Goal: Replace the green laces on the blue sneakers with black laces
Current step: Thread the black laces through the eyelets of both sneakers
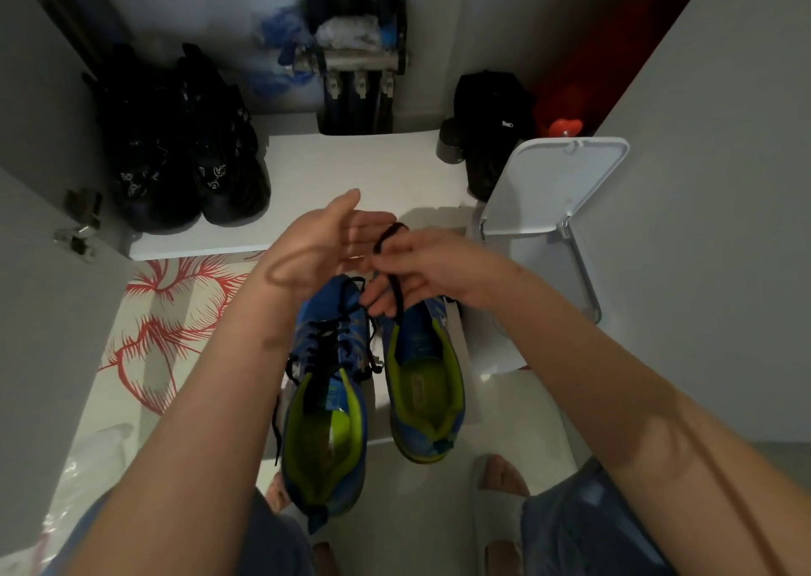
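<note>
Head view: right hand fingers pinching thin black lace (cord looped); left hand fingers straight.

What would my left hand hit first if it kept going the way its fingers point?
Probably the black lace, which loops up out of your right hand just beyond the fingertips of the left hand. Depth is unclear in this one view, so it might slip past the loop.
</note>
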{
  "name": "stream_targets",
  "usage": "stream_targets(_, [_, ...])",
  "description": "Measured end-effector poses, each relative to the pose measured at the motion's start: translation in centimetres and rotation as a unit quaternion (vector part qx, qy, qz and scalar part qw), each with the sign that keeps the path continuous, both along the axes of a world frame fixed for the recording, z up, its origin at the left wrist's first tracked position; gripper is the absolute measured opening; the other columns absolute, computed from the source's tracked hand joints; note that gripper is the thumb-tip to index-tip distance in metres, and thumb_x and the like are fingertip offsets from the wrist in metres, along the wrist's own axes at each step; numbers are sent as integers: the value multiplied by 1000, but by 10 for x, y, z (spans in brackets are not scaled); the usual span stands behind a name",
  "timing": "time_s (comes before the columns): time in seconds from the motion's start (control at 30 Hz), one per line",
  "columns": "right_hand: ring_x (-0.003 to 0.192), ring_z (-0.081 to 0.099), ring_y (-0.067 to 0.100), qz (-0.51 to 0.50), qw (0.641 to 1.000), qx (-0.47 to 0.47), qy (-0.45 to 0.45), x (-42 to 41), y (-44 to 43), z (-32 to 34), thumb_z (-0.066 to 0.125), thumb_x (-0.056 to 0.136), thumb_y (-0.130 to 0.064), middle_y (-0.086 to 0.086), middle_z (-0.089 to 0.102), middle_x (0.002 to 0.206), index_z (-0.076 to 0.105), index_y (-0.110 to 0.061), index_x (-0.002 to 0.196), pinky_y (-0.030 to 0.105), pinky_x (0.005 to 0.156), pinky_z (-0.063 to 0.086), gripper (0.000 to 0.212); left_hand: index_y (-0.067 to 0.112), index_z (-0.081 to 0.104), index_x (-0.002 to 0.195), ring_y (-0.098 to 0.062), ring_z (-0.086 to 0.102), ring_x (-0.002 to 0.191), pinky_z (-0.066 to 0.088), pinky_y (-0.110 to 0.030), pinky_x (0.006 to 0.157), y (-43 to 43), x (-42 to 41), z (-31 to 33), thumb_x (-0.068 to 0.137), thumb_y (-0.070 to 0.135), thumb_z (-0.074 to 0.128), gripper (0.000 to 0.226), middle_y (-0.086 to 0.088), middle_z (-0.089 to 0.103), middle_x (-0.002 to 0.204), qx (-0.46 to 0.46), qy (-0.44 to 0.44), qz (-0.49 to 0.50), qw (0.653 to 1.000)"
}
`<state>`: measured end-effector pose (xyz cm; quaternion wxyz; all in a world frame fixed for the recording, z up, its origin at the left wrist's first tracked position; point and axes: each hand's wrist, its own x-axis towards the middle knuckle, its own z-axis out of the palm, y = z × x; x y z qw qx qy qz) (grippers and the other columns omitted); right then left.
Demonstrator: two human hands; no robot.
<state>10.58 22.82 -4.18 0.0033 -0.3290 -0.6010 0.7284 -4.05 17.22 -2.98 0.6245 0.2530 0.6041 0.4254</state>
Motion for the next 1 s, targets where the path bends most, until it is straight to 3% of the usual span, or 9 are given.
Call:
stream_targets(0.17, [75,68,28,64,996,40,-54,-7,-26,-17,49,97,-16,16,70,85,62,-7,96,31,66,56,16,-4,60,112,-7,71,70,57,-18,70,0,11,-13,97,13,47,26,-4,72,85,67,-20,81,994])
stream_targets(0.33, [90,68,27,115,987,78,-80,-6,-30,-21,53,95,-20,18,71,99,65,-10,99,40,87,53,17,1,54,123,-6,66,65,54,-13,59,0,14,-15,99,9,43,28,-14,65,110,72,46,91,992])
stream_targets(0.43, [102,65,16,99,988,86,-80,-1,-15,-20,61,90,-19,7,69,111,64,-11,115,27,88,52,26,6,45,127,-11,55,62,45,-12,45,4,14,-15,99,8,42,28,-11,68,101,55,54,109,991])
stream_targets(0.5, [104,63,14,32,996,62,-56,3,-1,-19,63,87,-7,6,67,115,62,-12,117,21,84,53,31,9,50,123,-10,45,56,38,-12,41,7,12,-20,97,9,45,26,-5,71,92,42,157,91,983])
stream_targets(0.6, [108,60,26,-90,975,175,-101,8,15,-29,53,87,8,18,63,118,63,0,113,24,81,52,29,18,56,119,-13,50,64,43,-22,58,6,10,-34,94,13,50,26,-1,69,96,7,384,39,922])
stream_targets(0.67, [113,57,26,-51,928,321,-182,8,16,-40,53,90,0,15,62,120,65,-1,111,30,93,46,24,22,57,120,-18,57,83,46,-28,70,-1,14,-45,92,12,51,29,1,65,96,2,464,-15,886])
stream_targets(0.77, [113,53,26,46,880,394,-260,4,4,-55,59,90,-15,14,54,126,60,-2,116,33,93,43,29,23,60,122,-21,58,109,47,-31,87,-9,27,-62,92,14,51,32,-2,62,120,-17,532,-127,837])
stream_targets(0.87, [124,39,27,73,840,451,-292,-1,-4,-62,56,88,-9,16,38,135,48,-5,124,33,95,38,37,19,60,123,-23,59,110,46,-30,83,-10,32,-72,94,20,49,31,-5,61,124,-26,578,-150,802])
stream_targets(1.0, [128,34,26,78,830,475,-282,5,-6,-65,52,84,4,15,35,138,46,-3,123,32,92,37,41,14,65,113,-17,60,92,39,-17,63,-7,32,-74,97,20,47,25,-7,65,112,-39,605,-161,778])
